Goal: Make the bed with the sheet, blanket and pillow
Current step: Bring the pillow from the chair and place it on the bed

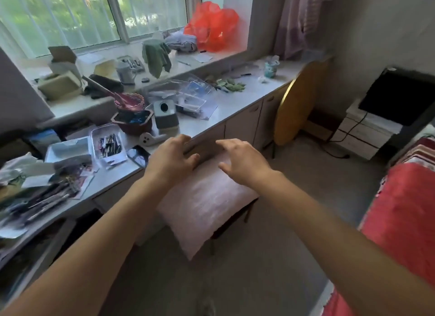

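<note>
1. Pillow (202, 205): pale pink, lying flat on a dark-legged stool (235, 219) just beside the cluttered tabletop (235, 103).
2. Left hand (171, 158): over the pillow's far left corner, fingers loosely bent, grasping nothing. Cannot tell whether it makes contact.
3. Right hand (244, 161): over the pillow's far right corner, fingers spread and released, nothing held.
4. Bed (400, 209): red cover, at the right, apart from the pillow.
</note>
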Action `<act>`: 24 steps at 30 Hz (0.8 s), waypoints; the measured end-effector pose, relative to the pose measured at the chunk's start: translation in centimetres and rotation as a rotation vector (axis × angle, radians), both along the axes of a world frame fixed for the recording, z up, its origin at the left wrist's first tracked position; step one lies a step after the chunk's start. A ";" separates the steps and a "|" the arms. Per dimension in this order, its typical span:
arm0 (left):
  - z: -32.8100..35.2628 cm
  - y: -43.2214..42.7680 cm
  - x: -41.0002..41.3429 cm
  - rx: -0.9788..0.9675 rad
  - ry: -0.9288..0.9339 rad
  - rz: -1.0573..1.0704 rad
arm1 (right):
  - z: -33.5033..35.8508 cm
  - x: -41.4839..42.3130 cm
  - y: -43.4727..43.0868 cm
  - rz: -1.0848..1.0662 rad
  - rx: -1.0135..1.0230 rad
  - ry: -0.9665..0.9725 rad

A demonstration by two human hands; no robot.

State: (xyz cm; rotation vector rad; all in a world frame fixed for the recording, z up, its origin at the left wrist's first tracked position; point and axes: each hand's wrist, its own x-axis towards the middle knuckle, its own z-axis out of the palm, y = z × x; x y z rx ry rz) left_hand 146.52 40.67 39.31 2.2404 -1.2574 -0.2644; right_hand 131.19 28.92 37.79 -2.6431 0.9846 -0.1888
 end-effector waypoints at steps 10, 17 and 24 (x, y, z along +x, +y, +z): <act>-4.8 -8.5 6.4 0.087 0.058 0.117 | -3.1 9.5 -10.6 0.190 0.011 0.167; -7.1 -13.9 9.3 0.138 0.082 0.276 | -6.0 14.7 -18.6 0.398 0.031 0.217; -10.7 -18.4 8.1 0.248 0.130 0.458 | -9.4 17.4 -25.0 0.664 0.032 0.264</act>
